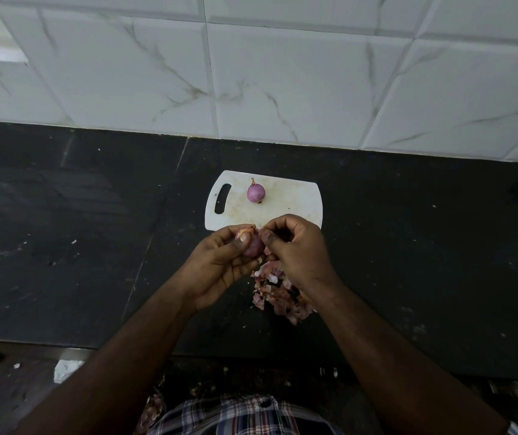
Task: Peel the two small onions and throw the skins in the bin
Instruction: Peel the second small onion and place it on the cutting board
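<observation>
A small purple onion point(256, 192) with smooth skin lies on the white cutting board point(292, 202), apart from both hands. My left hand point(220, 265) grips a second small onion point(254, 246) just in front of the board, thumb across its top. My right hand point(298, 246) pinches a bit of dry skin at that onion's tip, touching the left fingers. A heap of pinkish onion skins point(279, 296) lies on the black counter under my right wrist, partly hidden by it. No bin is in view.
The black stone counter point(79, 230) runs left and right, with white specks on it. White marble-look tiles point(282, 73) form the wall behind. The counter's front edge is near my body; scraps lie on the floor at lower left point(63, 368).
</observation>
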`<state>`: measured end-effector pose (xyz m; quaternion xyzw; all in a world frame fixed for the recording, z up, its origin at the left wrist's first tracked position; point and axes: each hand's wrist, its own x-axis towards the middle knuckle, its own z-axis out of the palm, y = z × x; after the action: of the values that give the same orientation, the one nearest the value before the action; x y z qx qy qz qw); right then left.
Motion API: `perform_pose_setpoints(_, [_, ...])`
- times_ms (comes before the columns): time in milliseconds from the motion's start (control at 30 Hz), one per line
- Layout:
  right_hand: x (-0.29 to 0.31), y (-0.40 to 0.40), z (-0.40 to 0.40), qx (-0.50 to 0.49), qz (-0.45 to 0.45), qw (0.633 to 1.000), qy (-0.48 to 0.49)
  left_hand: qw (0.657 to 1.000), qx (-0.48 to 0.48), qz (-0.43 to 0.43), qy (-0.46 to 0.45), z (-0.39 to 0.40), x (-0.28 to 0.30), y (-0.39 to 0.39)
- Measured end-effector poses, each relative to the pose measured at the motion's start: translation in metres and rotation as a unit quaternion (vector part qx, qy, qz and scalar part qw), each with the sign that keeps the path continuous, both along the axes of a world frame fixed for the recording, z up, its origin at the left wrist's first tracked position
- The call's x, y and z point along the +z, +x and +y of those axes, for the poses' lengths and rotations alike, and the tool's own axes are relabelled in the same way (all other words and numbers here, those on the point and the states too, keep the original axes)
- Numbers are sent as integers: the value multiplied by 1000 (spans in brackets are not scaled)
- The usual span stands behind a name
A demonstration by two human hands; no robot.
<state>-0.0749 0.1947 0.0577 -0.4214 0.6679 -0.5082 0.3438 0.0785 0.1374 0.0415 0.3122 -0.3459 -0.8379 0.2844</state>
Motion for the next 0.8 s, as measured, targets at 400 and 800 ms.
perform_pose_setpoints(400, [-4, -2, 2, -9, -52, 998, -21, 999, 31, 7, 33, -1, -2, -2])
perform_pose_setpoints(800, [-1, -9, -2, 23, 20, 999, -33, 999, 26, -4, 19, -1, -3, -5])
